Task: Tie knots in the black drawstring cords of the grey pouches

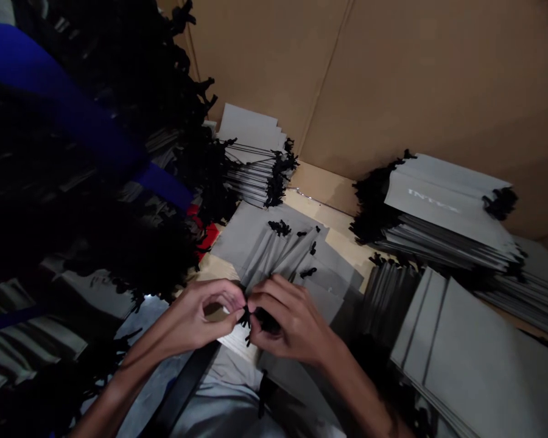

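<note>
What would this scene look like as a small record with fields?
Left hand: pinching a small black piece
Right hand: fingers closed at the same piece
Beyond hands: gray pieces with black ends
Picture right: gray stack with pale lettering
Picture left: blue strap, dark bundles
Backdrop: brown panel
Unclear: the black piece's exact shape

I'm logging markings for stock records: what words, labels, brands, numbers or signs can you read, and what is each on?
"INTE", in pale capitals, with a blurred ending, perhaps an X: on the gray top piece of the stack at the right, against the brown cardboard.
No other lettering, number or sign can be made out.
</note>
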